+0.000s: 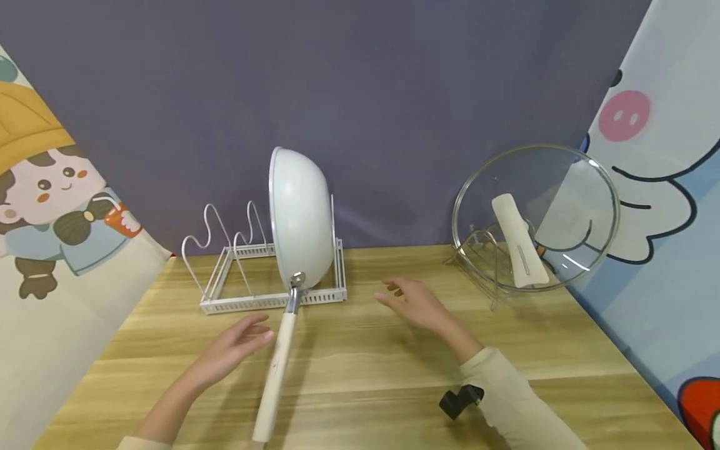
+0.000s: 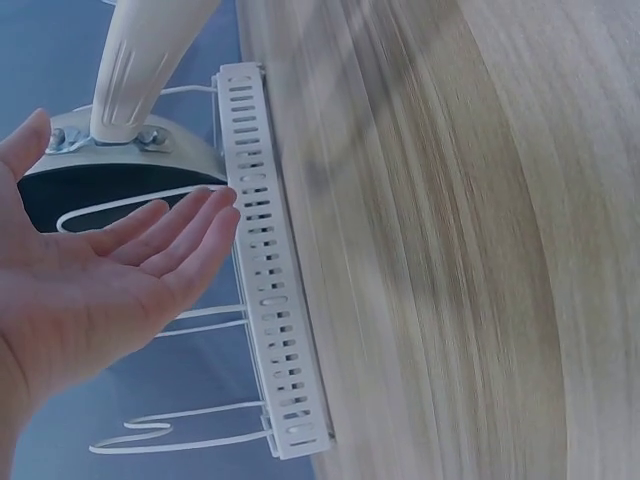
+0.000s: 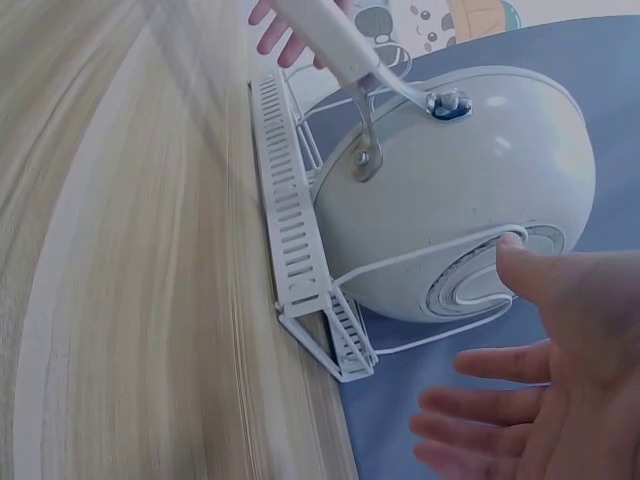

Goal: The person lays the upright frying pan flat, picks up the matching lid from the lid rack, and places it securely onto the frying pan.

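A white wok (image 1: 300, 219) stands on its side in a white wire rack (image 1: 244, 303), its long pale handle (image 1: 275, 375) pointing toward me. My left hand (image 1: 230, 350) hovers just left of that handle, fingers loosely extended and holding nothing. On the other side, my right hand (image 1: 413, 303) is held above the table to the right of the rack, also with nothing in it. In the right wrist view its spread fingers (image 3: 480, 405) and thumb appear beside the round base of the wok (image 3: 450, 190). The left wrist view shows the left palm (image 2: 90, 300) turned up near the rack's slotted rail (image 2: 265, 270).
At the right, a glass lid (image 1: 540, 181) with a pale handle (image 1: 520, 240) leans in a small wire stand (image 1: 486, 269). A dark grey backdrop (image 1: 382, 125) rises behind the wooden table (image 1: 360, 400), and cartoon-printed panels (image 1: 635, 187) flank it.
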Available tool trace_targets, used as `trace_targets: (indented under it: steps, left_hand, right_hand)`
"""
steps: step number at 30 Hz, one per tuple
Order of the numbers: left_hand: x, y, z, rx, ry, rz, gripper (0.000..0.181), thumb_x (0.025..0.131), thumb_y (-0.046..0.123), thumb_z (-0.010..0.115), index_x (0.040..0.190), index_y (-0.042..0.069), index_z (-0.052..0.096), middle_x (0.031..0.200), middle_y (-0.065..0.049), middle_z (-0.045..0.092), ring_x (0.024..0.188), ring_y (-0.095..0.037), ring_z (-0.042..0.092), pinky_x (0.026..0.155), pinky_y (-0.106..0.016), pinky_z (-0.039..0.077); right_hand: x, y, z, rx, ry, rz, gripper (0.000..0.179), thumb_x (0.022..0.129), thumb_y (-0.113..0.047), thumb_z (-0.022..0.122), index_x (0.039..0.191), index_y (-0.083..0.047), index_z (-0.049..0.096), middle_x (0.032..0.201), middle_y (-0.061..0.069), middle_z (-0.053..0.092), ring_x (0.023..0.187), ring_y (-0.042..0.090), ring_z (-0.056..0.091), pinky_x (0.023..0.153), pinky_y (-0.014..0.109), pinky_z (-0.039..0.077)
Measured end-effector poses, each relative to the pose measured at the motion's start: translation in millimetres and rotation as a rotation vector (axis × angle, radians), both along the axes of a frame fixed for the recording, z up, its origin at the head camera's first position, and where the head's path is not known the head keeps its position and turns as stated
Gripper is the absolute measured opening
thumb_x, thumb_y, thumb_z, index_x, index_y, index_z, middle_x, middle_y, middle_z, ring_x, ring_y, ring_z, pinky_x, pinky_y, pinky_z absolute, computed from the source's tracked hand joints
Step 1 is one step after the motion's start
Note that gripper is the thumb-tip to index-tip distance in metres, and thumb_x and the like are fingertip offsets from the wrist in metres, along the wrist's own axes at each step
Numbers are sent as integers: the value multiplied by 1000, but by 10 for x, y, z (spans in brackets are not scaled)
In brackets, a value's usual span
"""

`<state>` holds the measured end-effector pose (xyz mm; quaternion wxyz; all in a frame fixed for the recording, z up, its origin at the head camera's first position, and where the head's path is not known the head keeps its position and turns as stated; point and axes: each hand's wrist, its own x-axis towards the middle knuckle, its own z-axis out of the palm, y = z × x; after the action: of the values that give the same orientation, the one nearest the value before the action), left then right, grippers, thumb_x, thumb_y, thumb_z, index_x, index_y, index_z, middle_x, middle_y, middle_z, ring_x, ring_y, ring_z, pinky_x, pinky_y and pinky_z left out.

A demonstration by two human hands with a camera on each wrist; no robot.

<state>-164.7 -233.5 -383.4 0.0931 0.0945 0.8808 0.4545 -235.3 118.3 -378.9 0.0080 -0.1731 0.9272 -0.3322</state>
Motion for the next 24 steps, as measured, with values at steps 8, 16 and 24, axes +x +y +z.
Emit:
trace_targets:
  steps: [8,16,24]
  left_hand:
    - [-13,33,10,93,-53,-42,59,97,26,51,142,-8,33,133,-35,50,118,-44,56,91,-46,54]
    - [1,1,-16,183,-100,-105,62,97,23,52,142,-12,28,129,-36,52,114,-40,60,92,-48,53]
    - [1,-29,-51,288,-166,-157,61,99,22,48,139,-19,27,127,-38,53,108,-29,65,92,-40,55]
  right_hand:
    - [11,-74,2,-45,-47,0,47,95,-37,57,130,-6,57,124,17,65,107,32,64,90,44,53]
    - [17,-165,-19,-74,-83,0,46,94,-42,57,129,-11,59,122,12,66,106,29,65,89,44,54]
    - [5,-238,-6,-95,-85,28,43,95,-39,57,127,-10,60,118,11,68,105,27,65,88,42,54]
